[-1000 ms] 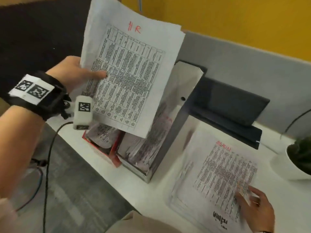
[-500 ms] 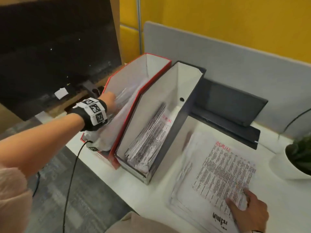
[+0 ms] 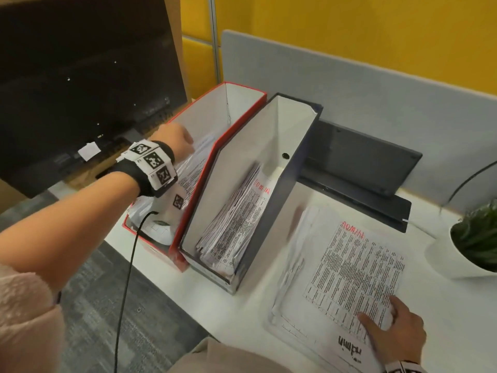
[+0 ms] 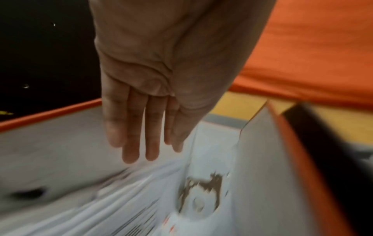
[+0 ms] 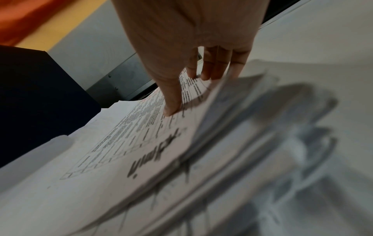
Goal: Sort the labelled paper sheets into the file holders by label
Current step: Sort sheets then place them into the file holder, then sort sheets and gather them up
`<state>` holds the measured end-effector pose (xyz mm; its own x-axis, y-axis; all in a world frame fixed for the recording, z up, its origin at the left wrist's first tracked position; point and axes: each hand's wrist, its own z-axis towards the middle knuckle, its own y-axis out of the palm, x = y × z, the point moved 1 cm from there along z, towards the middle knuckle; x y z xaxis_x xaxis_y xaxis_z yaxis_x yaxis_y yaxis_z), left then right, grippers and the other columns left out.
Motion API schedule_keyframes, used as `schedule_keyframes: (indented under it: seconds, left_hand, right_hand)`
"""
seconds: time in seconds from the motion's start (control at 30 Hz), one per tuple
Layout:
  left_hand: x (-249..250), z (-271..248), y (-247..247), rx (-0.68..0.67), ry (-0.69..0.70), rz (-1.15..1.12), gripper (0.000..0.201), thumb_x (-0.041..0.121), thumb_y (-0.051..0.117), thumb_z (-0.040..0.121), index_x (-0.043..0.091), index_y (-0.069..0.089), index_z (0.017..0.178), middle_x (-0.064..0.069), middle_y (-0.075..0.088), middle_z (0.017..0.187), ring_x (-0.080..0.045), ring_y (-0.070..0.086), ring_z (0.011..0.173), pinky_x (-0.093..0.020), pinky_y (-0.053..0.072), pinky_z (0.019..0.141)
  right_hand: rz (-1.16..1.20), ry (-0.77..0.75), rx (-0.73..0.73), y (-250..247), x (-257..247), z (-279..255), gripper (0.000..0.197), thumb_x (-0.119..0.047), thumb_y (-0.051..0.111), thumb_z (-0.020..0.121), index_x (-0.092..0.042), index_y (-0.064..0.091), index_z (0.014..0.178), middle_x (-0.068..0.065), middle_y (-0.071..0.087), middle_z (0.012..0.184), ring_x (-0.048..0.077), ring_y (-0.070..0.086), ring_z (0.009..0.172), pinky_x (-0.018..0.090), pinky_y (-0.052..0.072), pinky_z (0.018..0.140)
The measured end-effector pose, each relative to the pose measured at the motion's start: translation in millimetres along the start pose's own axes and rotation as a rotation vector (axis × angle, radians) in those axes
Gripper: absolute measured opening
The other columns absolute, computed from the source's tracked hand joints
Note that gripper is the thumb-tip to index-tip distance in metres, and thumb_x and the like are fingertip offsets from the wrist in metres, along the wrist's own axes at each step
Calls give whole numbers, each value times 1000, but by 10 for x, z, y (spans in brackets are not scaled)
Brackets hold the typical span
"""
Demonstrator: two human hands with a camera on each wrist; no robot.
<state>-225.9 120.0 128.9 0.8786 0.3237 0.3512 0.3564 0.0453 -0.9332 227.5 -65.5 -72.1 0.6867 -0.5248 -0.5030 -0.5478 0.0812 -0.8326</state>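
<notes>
Left hand (image 3: 176, 138) covers the top of the sheets in the red holder (image 3: 242, 90), so their label can't be read (left wrist view too blurred for print). Plant pot (image 3: 441, 254) cut off at right edge. Right hand's (image 3: 398, 335) wrist cut by bottom edge.

White desk (image 3: 250, 316): red holder (image 3: 177, 261), dark holder (image 3: 271, 211), paper stack (image 3: 298, 278), planter (image 3: 443, 262).

A white desk (image 3: 457, 313) carries a green plant in a white pot (image 3: 468, 251) at its right edge — behind it, a dark grey flat tray (image 3: 357, 168) lies against a grey fabric partition (image 3: 349, 76), with a yellow wall (image 3: 349, 25) above — and a black monitor (image 3: 80, 76) at left.
</notes>
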Motion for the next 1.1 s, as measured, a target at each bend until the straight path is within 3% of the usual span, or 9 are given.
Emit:
schedule_keyframes:
  seconds: [0.1,0.23,0.43,0.6,0.67,0.73,0.87,0.93,1.1]
  left_hand:
    - [306,-153,-204,123,93,-229,16,17,61,88,17,65,102,-7,65,108,-22,63,95,-39,52,89]
    - [898,-514,-272,192,353,-430,13,13,59,88,17,67,98,0,67,94,-13,64,83,-26,52,79]
    - [1606,-1264,310,52,633,-662,13,9,58,87,15,68,91,5,66,83,-7,61,73,-19,50,71]
    - [1646,-1573,1378,-282,506,-405,14,18,56,87,22,66,97,6,64,86,-15,63,78,-26,49,77]
    - [1531,-1555,1767,-442,382,-193,23,22,55,90,16,60,111,-3,64,104,-22,62,94,-27,46,78]
    - [1413,-1504,2036,-544,319,2,29,28,54,91,7,57,111,-10,62,110,-25,59,96,-26,41,72]
    - [1329,-1398,2236,-489,259,17,35,40,62,85,10,53,70,-9,64,77,-21,55,62,-28,46,60]
    - [1339,-1372,2226,-422,244,-38,38,42,67,81,10,54,66,-5,59,66,-22,57,60,-29,49,59]
    - [1363,-1369,2218,-380,247,-123,30,25,68,82,11,54,60,-7,60,67,-23,59,64,-33,55,67]
  right_hand:
    - [11,17,-12,-9,-8,15,91,-31,83,65,-3,38,139,24,53,124,36,36,125,46,24,109]
    - [-11,39,-49,3,6,43,94,-36,82,66,-5,35,141,23,48,125,36,36,124,43,25,108]
    - [40,52,-44,50,15,10,93,-32,82,67,-9,33,143,20,41,128,35,35,123,42,30,106]
    - [49,50,-57,48,29,11,93,-36,81,68,-11,32,143,17,39,130,32,36,124,38,30,109]
    - [56,64,-72,63,43,-6,93,-39,78,70,-13,28,145,14,35,133,30,31,127,38,28,109]
    - [58,68,-79,74,57,-15,94,-40,76,72,-14,25,145,11,33,135,29,28,129,39,27,110]
    - [20,50,-93,62,72,-43,97,-43,77,69,-16,25,145,10,35,133,28,30,127,41,31,109]
    - [-10,45,-114,48,66,-55,100,-44,79,67,-17,24,146,9,34,133,27,30,127,41,32,108]
    - [-35,30,-110,15,-2,-91,110,-40,85,58,-22,21,145,7,31,131,26,29,125,41,31,108]
